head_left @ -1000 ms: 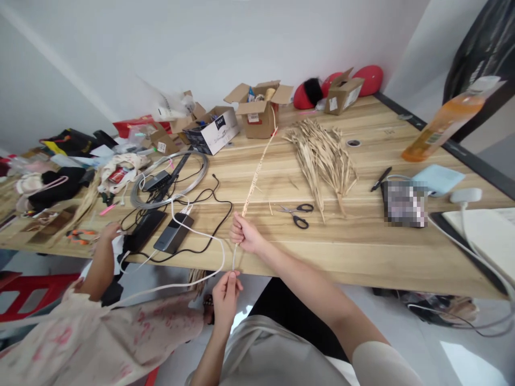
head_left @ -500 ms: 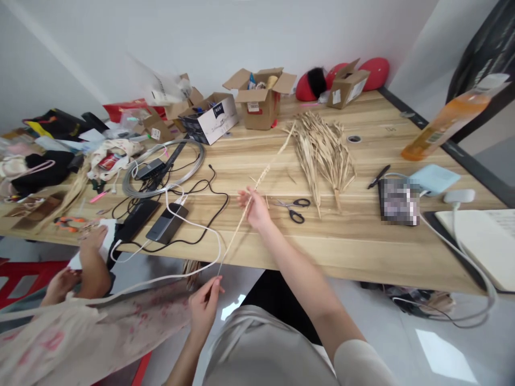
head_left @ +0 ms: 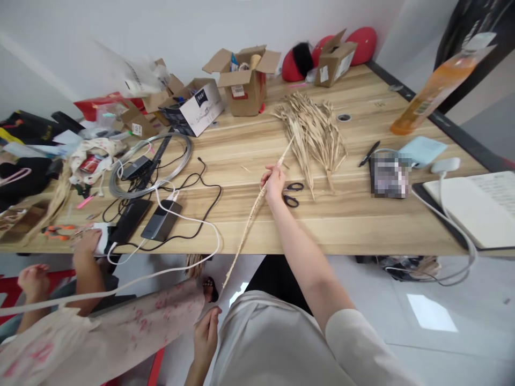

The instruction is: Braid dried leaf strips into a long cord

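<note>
A long, thin stem wrapped in pale straw (head_left: pixel 250 221) runs on a slant from above the wooden table down past its front edge. My right hand (head_left: pixel 274 183) is closed around the stem's upper part, with a pale tapering tip sticking out beyond the fingers. Below the table edge, my left hand (head_left: pixel 207 333) pinches what looks like bare thin wire coming from the stem's lower end; the fingertips partly hide it. Black-handled scissors (head_left: pixel 291 201) lie just right of my right hand, blades hidden by it. Behind them spreads a bundle of dried leaves (head_left: pixel 317 136).
Coiled wire (head_left: pixel 189 155), cables and a power bank (head_left: pixel 161 221) crowd the left. Cardboard boxes (head_left: pixel 245 91) line the wall. At right are an orange drink bottle (head_left: pixel 438 88), a pen (head_left: pixel 369 154) and a notebook (head_left: pixel 478 206). Another person's hand (head_left: pixel 86 239) rests on the left table edge.
My right hand has slid up along the stem toward the dried leaves and closed around it. My left hand has dropped lower, and more of the wrapped length shows between my hands. The view has shifted.
</note>
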Demonstrator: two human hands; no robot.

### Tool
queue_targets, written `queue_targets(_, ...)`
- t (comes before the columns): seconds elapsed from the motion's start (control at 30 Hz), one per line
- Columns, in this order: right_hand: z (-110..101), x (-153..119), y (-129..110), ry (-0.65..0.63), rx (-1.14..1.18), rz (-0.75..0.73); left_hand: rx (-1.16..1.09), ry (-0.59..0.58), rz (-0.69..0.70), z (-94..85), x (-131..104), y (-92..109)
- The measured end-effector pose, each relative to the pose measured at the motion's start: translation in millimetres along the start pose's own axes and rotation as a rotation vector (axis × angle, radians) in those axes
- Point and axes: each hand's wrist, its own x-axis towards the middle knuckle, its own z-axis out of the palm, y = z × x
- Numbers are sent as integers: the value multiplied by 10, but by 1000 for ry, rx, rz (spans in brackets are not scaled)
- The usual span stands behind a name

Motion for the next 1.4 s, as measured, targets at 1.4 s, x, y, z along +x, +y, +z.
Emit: queue_targets(1.4, 60, -155, 1, -178, -25, -9, -70, -97, -71, -205, 254, 122)
